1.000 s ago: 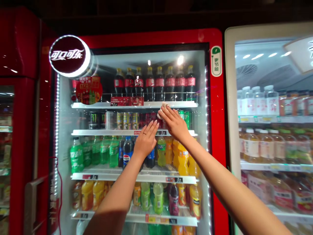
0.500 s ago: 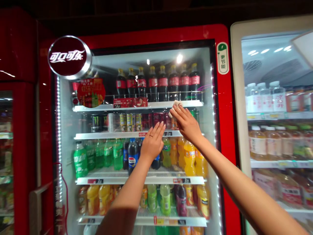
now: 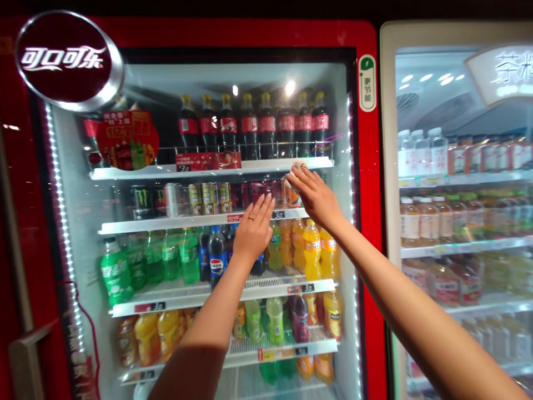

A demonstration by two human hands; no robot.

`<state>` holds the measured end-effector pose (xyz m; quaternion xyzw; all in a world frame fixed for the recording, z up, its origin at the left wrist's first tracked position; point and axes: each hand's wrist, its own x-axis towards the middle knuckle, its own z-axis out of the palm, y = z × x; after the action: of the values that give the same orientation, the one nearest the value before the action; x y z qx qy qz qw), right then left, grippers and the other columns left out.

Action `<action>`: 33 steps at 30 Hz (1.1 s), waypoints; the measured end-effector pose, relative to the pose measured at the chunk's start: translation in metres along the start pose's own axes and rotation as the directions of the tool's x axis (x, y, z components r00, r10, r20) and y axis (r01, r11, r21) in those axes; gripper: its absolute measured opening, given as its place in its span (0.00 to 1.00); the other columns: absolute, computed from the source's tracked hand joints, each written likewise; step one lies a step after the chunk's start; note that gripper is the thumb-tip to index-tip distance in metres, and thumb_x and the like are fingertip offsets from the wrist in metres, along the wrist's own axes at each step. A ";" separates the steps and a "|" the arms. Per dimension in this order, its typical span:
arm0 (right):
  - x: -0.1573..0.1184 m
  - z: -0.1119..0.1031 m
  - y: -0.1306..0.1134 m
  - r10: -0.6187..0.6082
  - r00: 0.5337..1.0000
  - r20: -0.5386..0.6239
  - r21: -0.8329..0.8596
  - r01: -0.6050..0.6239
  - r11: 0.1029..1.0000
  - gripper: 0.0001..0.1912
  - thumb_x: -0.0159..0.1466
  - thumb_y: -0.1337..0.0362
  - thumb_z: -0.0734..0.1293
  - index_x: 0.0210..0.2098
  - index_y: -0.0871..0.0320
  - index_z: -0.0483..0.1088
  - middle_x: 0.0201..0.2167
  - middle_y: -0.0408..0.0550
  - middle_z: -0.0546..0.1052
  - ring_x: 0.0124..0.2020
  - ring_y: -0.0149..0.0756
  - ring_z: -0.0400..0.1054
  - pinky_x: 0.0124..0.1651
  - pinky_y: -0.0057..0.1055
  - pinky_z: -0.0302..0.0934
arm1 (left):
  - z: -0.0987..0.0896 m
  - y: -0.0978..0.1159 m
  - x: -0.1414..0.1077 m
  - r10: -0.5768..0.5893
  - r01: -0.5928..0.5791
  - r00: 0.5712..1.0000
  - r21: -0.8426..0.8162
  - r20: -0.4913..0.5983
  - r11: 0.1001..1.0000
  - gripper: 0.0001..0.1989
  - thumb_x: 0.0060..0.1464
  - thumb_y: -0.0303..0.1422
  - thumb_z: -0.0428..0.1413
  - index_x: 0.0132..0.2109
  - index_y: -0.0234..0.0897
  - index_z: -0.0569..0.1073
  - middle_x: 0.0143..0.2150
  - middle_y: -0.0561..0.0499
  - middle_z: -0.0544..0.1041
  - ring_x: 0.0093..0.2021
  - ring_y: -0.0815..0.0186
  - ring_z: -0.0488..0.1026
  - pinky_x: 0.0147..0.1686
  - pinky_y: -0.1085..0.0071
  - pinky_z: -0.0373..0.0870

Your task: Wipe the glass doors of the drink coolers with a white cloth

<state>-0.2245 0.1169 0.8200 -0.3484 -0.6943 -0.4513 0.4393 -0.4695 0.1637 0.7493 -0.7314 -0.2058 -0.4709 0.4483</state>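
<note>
The glass door of a red-framed drinks fridge stands in front of me. My right hand presses a small whitish cloth against the glass. Most of the cloth is hidden under the fingers. Lower and to the left, my left hand lies flat on the glass with its fingers stretched out, a ring on one of them. It holds nothing. Behind the glass, shelves carry cola bottles, cans, green bottles and orange drink bottles.
A round illuminated sign and a red round sticker are at the fridge's upper left. A door handle and a red cord sit at lower left. To the right stands a second, pale-framed fridge with bottles.
The view has shifted, so the fridge appears further left and higher, with more of the right fridge showing. Both hands remain against the glass, the cloth still under the right one.
</note>
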 end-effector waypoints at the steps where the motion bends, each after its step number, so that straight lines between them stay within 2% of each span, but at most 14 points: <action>1: -0.006 -0.003 0.003 0.014 1.000 -0.011 -0.011 -0.015 1.000 0.35 0.78 0.69 0.58 0.80 0.38 0.53 0.79 0.41 0.62 0.80 0.47 0.53 0.79 0.61 0.56 | 0.000 0.000 0.000 -0.002 0.002 1.000 -0.010 0.000 1.000 0.47 0.67 0.22 0.51 0.83 0.37 0.32 0.81 0.44 0.59 0.80 0.55 0.59 0.79 0.52 0.60; 4: -0.007 -0.009 0.017 0.079 0.995 -0.065 -0.014 -0.080 0.997 0.31 0.79 0.67 0.57 0.79 0.40 0.57 0.77 0.43 0.65 0.79 0.49 0.55 0.78 0.64 0.57 | 0.001 0.000 0.000 -0.004 0.004 1.000 -0.022 0.003 1.000 0.48 0.67 0.22 0.51 0.82 0.38 0.31 0.81 0.44 0.59 0.80 0.55 0.59 0.79 0.52 0.60; 8: 0.012 -0.002 0.026 0.115 0.988 -0.099 0.046 -0.111 0.993 0.30 0.80 0.64 0.56 0.79 0.41 0.56 0.78 0.43 0.63 0.81 0.50 0.51 0.79 0.62 0.56 | 0.000 0.001 -0.001 -0.003 0.003 1.000 0.009 0.004 1.000 0.49 0.67 0.22 0.51 0.82 0.38 0.29 0.81 0.45 0.59 0.80 0.55 0.60 0.79 0.53 0.60; 12: 0.007 0.002 0.022 0.062 0.997 -0.047 0.062 -0.059 0.996 0.32 0.80 0.64 0.56 0.81 0.39 0.51 0.80 0.41 0.60 0.81 0.49 0.49 0.80 0.62 0.52 | -0.001 0.001 0.000 0.015 -0.013 1.000 0.064 -0.020 0.998 0.49 0.66 0.21 0.51 0.82 0.36 0.29 0.80 0.44 0.61 0.79 0.55 0.61 0.77 0.53 0.62; 17: -0.015 -0.015 0.035 0.002 0.999 0.038 0.027 -0.003 1.000 0.34 0.80 0.65 0.56 0.81 0.33 0.47 0.80 0.37 0.57 0.81 0.46 0.49 0.80 0.61 0.53 | -0.001 0.000 -0.001 0.020 -0.017 0.999 0.084 -0.032 0.996 0.48 0.66 0.21 0.51 0.83 0.36 0.33 0.79 0.43 0.62 0.79 0.55 0.62 0.78 0.54 0.60; 21: -0.003 -0.021 0.049 0.060 0.997 0.039 0.025 -0.061 0.998 0.34 0.80 0.64 0.57 0.81 0.35 0.46 0.81 0.37 0.56 0.82 0.47 0.47 0.81 0.63 0.51 | -0.001 0.000 0.000 0.018 -0.016 1.000 0.088 -0.019 0.996 0.48 0.65 0.21 0.51 0.83 0.36 0.35 0.79 0.43 0.62 0.79 0.54 0.62 0.78 0.54 0.59; 24: 0.004 -0.017 0.048 0.069 0.997 0.037 0.055 -0.071 0.996 0.34 0.80 0.65 0.55 0.82 0.37 0.45 0.82 0.37 0.53 0.83 0.46 0.43 0.82 0.60 0.49 | -0.003 0.000 0.000 0.017 -0.015 1.000 0.102 -0.022 0.995 0.48 0.65 0.21 0.52 0.83 0.36 0.36 0.79 0.43 0.63 0.78 0.55 0.63 0.78 0.55 0.58; 29: -0.017 -0.028 0.045 -0.034 0.990 0.137 0.084 0.022 0.996 0.32 0.80 0.65 0.56 0.80 0.37 0.50 0.81 0.38 0.56 0.82 0.42 0.44 0.82 0.58 0.47 | -0.009 -0.001 -0.001 0.012 -0.012 1.000 0.079 0.005 0.997 0.47 0.66 0.21 0.51 0.83 0.39 0.39 0.79 0.43 0.64 0.78 0.55 0.63 0.78 0.55 0.59; 33: -0.027 -0.043 0.055 0.003 0.990 0.141 0.171 -0.028 0.985 0.29 0.80 0.64 0.56 0.78 0.41 0.56 0.79 0.42 0.62 0.81 0.41 0.51 0.81 0.60 0.51 | -0.018 0.010 0.012 -0.023 0.026 0.998 0.058 -0.057 0.998 0.43 0.67 0.22 0.52 0.83 0.43 0.48 0.74 0.42 0.73 0.73 0.53 0.73 0.72 0.54 0.68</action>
<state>-0.1528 0.0937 0.8216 -0.3454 -0.7571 -0.3605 0.4214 -0.4649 0.1419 0.7580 -0.7016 -0.2158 -0.4906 0.4695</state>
